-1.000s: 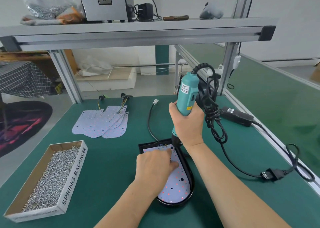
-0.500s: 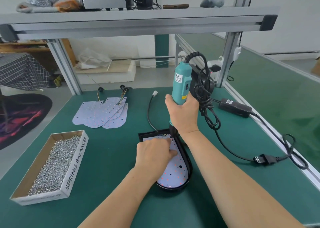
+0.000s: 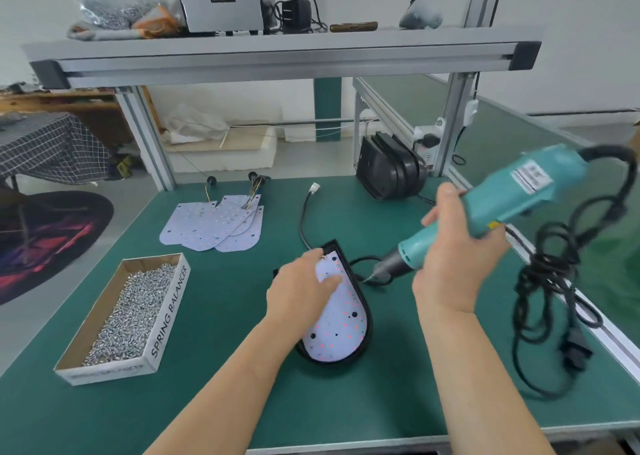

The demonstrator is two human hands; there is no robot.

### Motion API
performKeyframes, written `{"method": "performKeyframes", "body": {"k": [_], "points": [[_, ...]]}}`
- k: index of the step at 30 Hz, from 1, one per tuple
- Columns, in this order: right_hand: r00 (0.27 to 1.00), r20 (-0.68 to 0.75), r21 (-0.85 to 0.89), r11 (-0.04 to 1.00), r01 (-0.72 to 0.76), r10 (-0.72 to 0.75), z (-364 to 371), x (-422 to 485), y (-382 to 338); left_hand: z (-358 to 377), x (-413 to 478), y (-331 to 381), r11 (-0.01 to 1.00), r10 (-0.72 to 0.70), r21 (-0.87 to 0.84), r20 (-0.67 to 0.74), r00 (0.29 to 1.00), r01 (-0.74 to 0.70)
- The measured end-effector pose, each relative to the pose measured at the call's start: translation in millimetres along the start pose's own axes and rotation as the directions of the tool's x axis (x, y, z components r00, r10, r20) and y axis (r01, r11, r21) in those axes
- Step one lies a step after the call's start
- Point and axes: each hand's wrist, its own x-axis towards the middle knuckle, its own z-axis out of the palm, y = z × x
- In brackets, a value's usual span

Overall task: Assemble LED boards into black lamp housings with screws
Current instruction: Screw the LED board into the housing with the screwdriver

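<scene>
The green-matted table is leaving open room between the white cardboard box of silver screws at the left and the black teardrop-shaped lamp housing lying near the middle. The table's near edge is running under both forearms. On the right, the tangled black power cable is hanging from the teal electric screwdriver and crowding the table's aluminium side rail. At the far side, a stack of spare black housings is standing by the right frame post, and a fan of loose pale LED boards is lying toward the left.

The left hand is resting flat on the pale LED board seated inside the housing, its grip relaxed and holding nothing. The right hand is wrapping its grip round the screwdriver, which is tilting with its bit pointing down-left, just beside the housing's right rim. The board is showing scattered red dots and several dark holes, its rounded end pointing toward the person.
</scene>
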Motion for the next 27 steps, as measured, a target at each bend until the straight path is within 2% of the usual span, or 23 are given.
{"method": "performKeyframes", "body": {"k": [1,2,3,4,5,6,8,14,15,17,18,19,20,23,27], "points": [[0.999,-0.04,0.014,0.999,-0.032,0.033,-6,-2,-3,-7,-4,-1,0.948,-0.079,-0.309,0.005,0.997,0.077],[0.996,-0.072,0.026,0.998,-0.059,0.061,-11,-4,-5,-14,-7,-3,0.781,-0.17,-0.6,0.065,0.983,0.175],[0.992,-0.096,0.033,0.996,-0.081,0.083,-14,-5,-8,-23,-13,-4,0.496,-0.249,-0.818,0.187,0.95,0.291],[0.989,-0.113,0.039,0.995,-0.095,0.099,-16,-7,-10,-29,-18,-8,0.175,-0.26,-0.917,0.308,0.915,0.359],[0.986,-0.123,0.044,0.993,-0.106,0.111,-17,-8,-12,-35,-25,-11,-0.044,-0.234,-0.919,0.391,0.89,0.392],[0.984,-0.125,0.052,0.992,-0.118,0.124,-17,-10,-14,-37,-32,-16,-0.161,-0.196,-0.901,0.43,0.881,0.404],[0.981,-0.121,0.069,0.987,-0.145,0.152,-15,-14,-16,-38,-46,-21,-0.196,-0.143,-0.899,0.421,0.896,0.392],[0.979,-0.031,0.092,0.976,-0.196,0.2,-8,-36,-12,-21,-69,-31,-0.068,-0.139,-0.905,0.425,0.895,0.419],[0.98,-0.012,0.091,0.976,-0.196,0.198,-7,-39,-11,-20,-70,-31,0.01,-0.152,-0.903,0.422,0.894,0.429],[0.981,0.016,0.091,0.976,-0.196,0.196,-5,-43,-11,-16,-73,-34,0.24,-0.216,-0.87,0.385,0.897,0.431],[0.98,0.021,0.092,0.976,-0.197,0.196,-4,-44,-11,-14,-73,-35,0.315,-0.235,-0.85,0.361,0.903,0.422],[0.981,0.025,0.09,0.977,-0.195,0.193,-3,-45,-10,-12,-73,-36,0.334,-0.246,-0.846,0.347,0.905,0.415],[0.982,0.028,0.084,0.978,-0.189,0.188,-3,-46,-10,-12,-72,-36,0.307,-0.25,-0.857,0.348,0.904,0.415],[0.983,0.02,0.064,0.981,-0.182,0.182,-3,-47,-7,-13,-71,-32,0.128,-0.224,-0.892,0.4,0.889,0.433],[0.984,0.02,0.046,0.983,-0.18,0.179,-4,-49,-4,-22,-70,-33,-0.072,-0.106,-0.869,0.495,0.863,0.49]]}}
